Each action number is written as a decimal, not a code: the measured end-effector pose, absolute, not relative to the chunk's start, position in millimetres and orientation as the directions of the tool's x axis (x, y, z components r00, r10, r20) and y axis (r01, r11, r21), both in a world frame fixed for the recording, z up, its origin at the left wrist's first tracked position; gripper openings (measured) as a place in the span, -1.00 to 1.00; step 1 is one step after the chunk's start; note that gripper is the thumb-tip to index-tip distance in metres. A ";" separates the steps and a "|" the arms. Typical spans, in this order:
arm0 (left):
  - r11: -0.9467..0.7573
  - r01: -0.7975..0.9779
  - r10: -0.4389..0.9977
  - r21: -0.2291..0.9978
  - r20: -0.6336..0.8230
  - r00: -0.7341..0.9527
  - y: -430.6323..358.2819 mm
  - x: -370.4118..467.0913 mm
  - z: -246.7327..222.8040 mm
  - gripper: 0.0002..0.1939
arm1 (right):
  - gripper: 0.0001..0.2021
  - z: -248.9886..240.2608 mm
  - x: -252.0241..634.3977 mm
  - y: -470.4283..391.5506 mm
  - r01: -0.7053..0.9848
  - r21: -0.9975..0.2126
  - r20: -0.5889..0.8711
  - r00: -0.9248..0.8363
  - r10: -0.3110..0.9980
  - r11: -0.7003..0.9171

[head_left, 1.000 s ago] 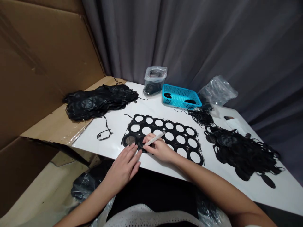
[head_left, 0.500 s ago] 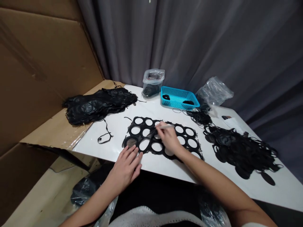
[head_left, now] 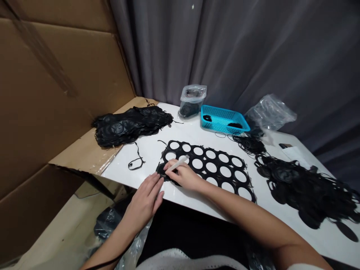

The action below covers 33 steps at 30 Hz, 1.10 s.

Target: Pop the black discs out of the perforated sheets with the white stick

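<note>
A black rubbery sheet [head_left: 204, 159] with rows of round holes lies on the white table in front of me. My left hand [head_left: 146, 197] rests palm down, fingers stretched out, with its fingertips at the sheet's near left corner. Pinched in my right hand [head_left: 184, 176] is a slim, pale grey stick-like tool [head_left: 180, 162], its exact kind unclear. The tool's lower end points at the black ring [head_left: 161, 169] in that corner, close to my left fingertips. My fingers partly cover this spot, so contact is hard to see.
A black stack of sheets [head_left: 132, 125] lies at the far left, near a cardboard wall [head_left: 62, 75]. At the back stand a bagged plastic tub [head_left: 193, 101] and a blue basket [head_left: 225, 129]. Black scraps and discs [head_left: 306, 191] heap at the right. A thin black strip [head_left: 136, 165] lies left.
My right hand has moved left and nearer from mid-sheet to the corner by my left hand, and the tool now tilts differently. The corner hole, earlier showing a greyish disc, looks black. The view has shifted.
</note>
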<state>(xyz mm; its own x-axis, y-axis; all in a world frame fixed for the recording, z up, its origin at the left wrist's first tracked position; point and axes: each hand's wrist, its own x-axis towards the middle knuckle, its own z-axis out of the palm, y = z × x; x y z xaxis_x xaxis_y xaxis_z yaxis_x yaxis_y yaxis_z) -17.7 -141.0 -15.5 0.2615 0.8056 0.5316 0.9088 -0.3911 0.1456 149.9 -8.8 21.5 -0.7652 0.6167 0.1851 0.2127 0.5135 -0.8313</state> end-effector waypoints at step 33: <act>-0.459 0.888 0.718 -0.024 0.578 0.387 -122.0 -32.8 0.1 -0.78 | -0.59 58.4 288.2 52.5 -0.132 -0.991 0.001 -0.078 0.997 -0.009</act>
